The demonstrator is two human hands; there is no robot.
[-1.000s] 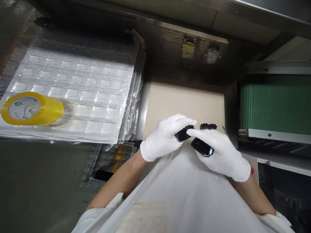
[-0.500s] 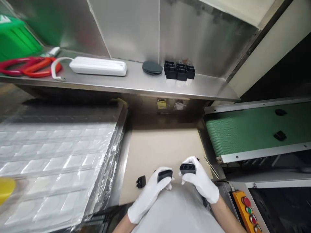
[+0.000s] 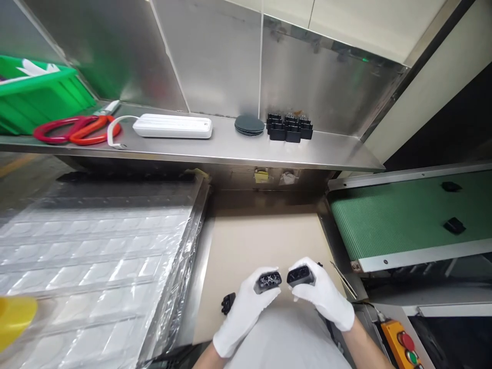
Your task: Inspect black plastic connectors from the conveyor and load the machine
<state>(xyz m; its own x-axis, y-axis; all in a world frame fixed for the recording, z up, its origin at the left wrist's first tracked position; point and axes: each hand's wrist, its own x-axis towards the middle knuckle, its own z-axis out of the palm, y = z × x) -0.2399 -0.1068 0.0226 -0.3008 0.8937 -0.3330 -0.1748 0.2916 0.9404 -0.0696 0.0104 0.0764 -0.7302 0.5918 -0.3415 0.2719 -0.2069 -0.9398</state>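
White gloves cover both hands. My left hand point(image 3: 244, 307) is closed around a black plastic connector housing point(image 3: 269, 280), whose end with several round openings faces up. Just to its right, my right hand point(image 3: 326, 297) grips a similar black connector housing point(image 3: 300, 275); its inside looks dark. The two pieces are close together but apart, above the beige work surface point(image 3: 265, 233). Another black connector piece point(image 3: 228, 303) lies on that surface beside my left wrist. A small dark bit shows behind my right hand, mostly hidden.
On the metal shelf point(image 3: 223, 154) stand several black connectors point(image 3: 290, 129), dark round discs point(image 3: 249, 125), a white power strip point(image 3: 172, 126), red-handled scissors point(image 3: 61, 129) and a green bin point(image 3: 42, 100). Clear plastic trays point(image 3: 96, 256) lie left. A green conveyor point(image 3: 392, 212) carries black parts; tweezers point(image 3: 343, 279) lie near an orange button box point(image 3: 400, 343).
The left housing has turned so that its round openings show; the right one has tilted, hiding its openings. Both hands keep their hold. My view has shifted slightly up and left.
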